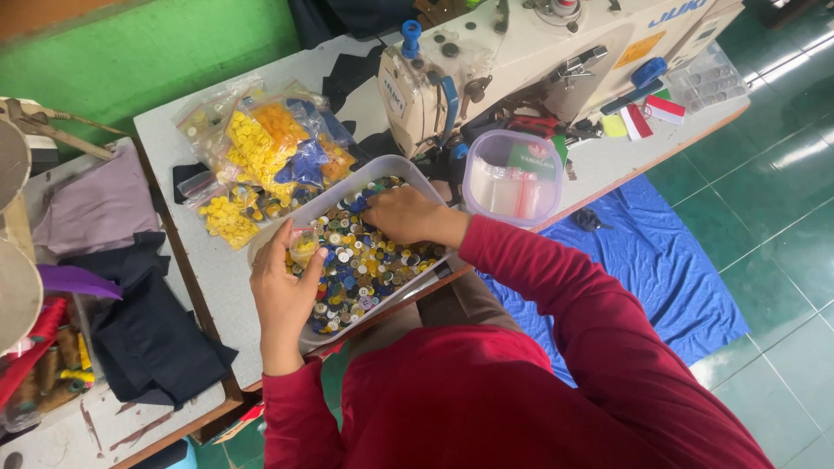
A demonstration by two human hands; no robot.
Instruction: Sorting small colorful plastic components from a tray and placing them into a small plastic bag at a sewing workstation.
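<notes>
Two hands in red sleeves over a grey tray (pixel 395 165) of mixed buttons (pixel 369 269) on a white bench (pixel 165 130). Left hand (pixel 285 291) pinching a small clear bag (pixel 304 246) between thumb and fingers. Right hand (pixel 407 215) palm-down, fingers curled into the buttons; grip impossible to tell. Beyond the fingertips, bags of yellow buttons (pixel 261 148), a sewing machine (pixel 521 52), a lidded tub (pixel 512 178).

Multicoloured buttons (pixel 369 260), seemingly grey tray (pixel 401 165)
</notes>
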